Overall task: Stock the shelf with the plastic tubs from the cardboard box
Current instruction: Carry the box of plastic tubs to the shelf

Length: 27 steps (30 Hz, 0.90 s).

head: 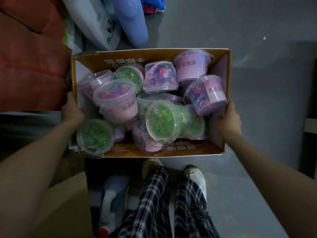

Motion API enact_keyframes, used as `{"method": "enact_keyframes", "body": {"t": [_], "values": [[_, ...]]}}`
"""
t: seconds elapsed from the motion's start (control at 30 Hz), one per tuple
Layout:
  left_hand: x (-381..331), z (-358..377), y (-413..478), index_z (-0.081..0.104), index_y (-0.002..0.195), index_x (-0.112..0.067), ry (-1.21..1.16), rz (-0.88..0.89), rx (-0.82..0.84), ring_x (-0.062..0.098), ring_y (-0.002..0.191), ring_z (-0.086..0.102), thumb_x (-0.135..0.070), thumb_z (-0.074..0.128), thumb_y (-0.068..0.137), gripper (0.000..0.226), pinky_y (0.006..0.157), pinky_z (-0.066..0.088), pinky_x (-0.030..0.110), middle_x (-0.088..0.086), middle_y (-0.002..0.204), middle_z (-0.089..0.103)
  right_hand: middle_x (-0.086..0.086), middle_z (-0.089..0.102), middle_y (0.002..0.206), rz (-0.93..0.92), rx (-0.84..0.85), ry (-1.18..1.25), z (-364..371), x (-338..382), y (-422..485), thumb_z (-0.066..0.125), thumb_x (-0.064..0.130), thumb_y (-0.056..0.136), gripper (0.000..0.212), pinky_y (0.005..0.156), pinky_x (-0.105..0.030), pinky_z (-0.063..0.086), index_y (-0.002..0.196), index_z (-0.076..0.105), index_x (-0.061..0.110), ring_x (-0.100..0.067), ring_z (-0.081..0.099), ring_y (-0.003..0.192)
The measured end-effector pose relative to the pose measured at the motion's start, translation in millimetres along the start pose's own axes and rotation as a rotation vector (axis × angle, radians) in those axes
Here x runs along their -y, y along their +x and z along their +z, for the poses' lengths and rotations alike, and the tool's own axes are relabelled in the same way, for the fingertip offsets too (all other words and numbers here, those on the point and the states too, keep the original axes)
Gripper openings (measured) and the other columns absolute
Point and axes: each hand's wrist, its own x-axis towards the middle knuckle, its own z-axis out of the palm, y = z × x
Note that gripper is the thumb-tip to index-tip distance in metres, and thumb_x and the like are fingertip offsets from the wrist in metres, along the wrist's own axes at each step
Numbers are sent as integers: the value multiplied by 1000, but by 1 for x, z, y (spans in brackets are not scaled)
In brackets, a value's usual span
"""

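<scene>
Dim light on a smooth grey floor [257,74]; red sacks [30,66] at left, blue pack [132,23] beyond

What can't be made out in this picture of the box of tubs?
1. Head view: lower clear plastic tubs buried under upper ones in the brown cardboard box; count unknown.
2. Fingers of the left hand: hidden behind hand and box.
3. Shelf: outside the frame.

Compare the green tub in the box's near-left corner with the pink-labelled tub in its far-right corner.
The green tub faces lid-up with green beads and no label showing; the pink-labelled tub leans, showing its printed side. Both are lidded clear plastic tubs inside the cardboard box.
</scene>
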Motion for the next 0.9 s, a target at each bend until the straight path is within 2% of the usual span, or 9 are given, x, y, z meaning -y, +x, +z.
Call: {"method": "enact_keyframes", "body": {"t": [0.2,0.4,0.57,0.7,0.9], "values": [[-1,-11,-7,41,133,-11,-42,37,-11,45,116,47,-5,52,88,47,94,40,44,27,129,49,-22,59,115,-11,-47,37,-9,6,-4,45,17,89,33,89,-54,47,122,47,14,-46,54,106],[-8,-34,-22,46,130,-11,-27,70,49,43,116,48,-5,56,85,46,95,39,43,25,125,53,-20,60,115,12,-27,43,-41,8,-22,49,16,89,32,89,-53,48,120,51,13,-44,56,106],[-20,-59,-53,47,129,-8,-25,106,69,43,114,49,-6,58,85,45,94,39,42,25,125,54,-21,61,111,34,-34,33,-79,4,-51,49,9,86,31,88,-55,48,116,53,13,-44,57,102],[-43,-87,-81,47,129,-10,-41,143,88,41,116,49,-12,57,88,43,95,39,41,23,126,54,-19,61,113,54,-50,32,-121,1,-75,51,8,85,37,88,-57,49,121,52,16,-42,59,102],[-75,-131,-124,47,130,-12,-32,201,93,42,115,50,-11,55,87,43,94,38,39,21,123,57,-20,62,114,52,-118,64,-186,-4,-108,50,5,85,37,91,-53,48,121,54,13,-43,58,105]]}}
